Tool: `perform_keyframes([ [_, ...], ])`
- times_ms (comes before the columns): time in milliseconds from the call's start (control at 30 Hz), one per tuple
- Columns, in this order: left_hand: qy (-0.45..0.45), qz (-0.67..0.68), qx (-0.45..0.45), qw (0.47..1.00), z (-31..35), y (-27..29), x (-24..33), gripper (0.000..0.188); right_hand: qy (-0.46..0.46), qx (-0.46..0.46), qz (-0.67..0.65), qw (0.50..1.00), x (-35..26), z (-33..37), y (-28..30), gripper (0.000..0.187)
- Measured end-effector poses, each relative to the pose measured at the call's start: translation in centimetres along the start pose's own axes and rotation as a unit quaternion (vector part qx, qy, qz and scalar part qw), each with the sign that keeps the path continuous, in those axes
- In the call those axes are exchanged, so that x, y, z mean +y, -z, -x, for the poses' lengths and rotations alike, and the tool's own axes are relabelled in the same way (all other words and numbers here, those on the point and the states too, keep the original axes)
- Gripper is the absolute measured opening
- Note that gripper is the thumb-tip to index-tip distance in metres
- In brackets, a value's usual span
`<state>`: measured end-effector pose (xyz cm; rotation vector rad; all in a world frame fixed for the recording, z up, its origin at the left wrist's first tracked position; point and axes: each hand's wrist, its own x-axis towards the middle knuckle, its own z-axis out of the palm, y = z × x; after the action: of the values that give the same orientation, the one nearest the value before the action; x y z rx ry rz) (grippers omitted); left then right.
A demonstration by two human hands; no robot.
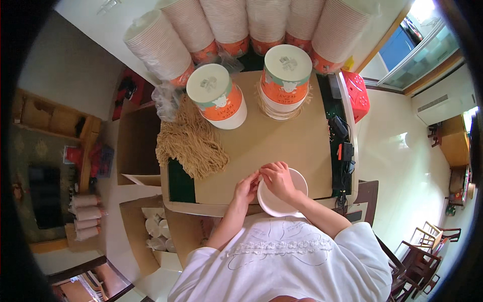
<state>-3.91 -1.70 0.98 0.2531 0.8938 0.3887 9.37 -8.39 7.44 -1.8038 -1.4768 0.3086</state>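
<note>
A white paper bucket (271,204) rests at the near edge of the table, its open mouth facing up toward me. At the far left of its rim, the fingertips of my two hands meet. My left hand (245,187) is closed against the outside of the rim. My right hand (278,181) reaches over the opening with its fingers bent in a pinch; what lies between them is too small to make out. Left of my hands lies a heap of tan cords (193,141). Beyond them stand an upside-down orange and white bucket (221,103) and an upside-down bucket stack (285,88) with cord loops around its base.
Tall stacks of nested buckets (226,22) line the table's back. Cardboard (266,143) covers the tabletop. A black power adapter (340,128) and cables lie along the right edge. An open carton (146,226) with white wrapped items stands below left; a red stool (355,95) is at right.
</note>
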Motion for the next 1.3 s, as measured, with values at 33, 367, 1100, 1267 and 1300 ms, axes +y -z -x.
perform_keyframes([
  [33, 0.001, -0.001, 0.002, 1.000, 0.1, 0.1, 0.0, 0.008, 0.000, -0.009, 0.003, 1.000, -0.1, 0.0, 0.1, 0.010],
  [367, -0.047, -0.072, -0.008, 0.996, 1.2, -1.2, 0.7, 0.012, -0.084, -0.116, -0.071, 0.987, 1.7, -1.4, 0.3, 0.011],
  [1100, -0.190, -0.319, 0.066, 0.926, 1.7, -2.2, 1.5, 0.012, -0.102, -0.141, -0.070, 0.982, 0.9, -2.4, 0.9, 0.010],
  [1267, -0.243, -0.379, 0.058, 0.891, 0.9, -1.3, 1.0, 0.011, -0.104, -0.145, -0.077, 0.981, 1.3, -2.2, 0.5, 0.008],
  [1300, -0.240, -0.386, 0.062, 0.889, 1.0, -1.3, 1.1, 0.011, -0.103, -0.146, -0.076, 0.981, 1.2, -2.2, 0.5, 0.008],
])
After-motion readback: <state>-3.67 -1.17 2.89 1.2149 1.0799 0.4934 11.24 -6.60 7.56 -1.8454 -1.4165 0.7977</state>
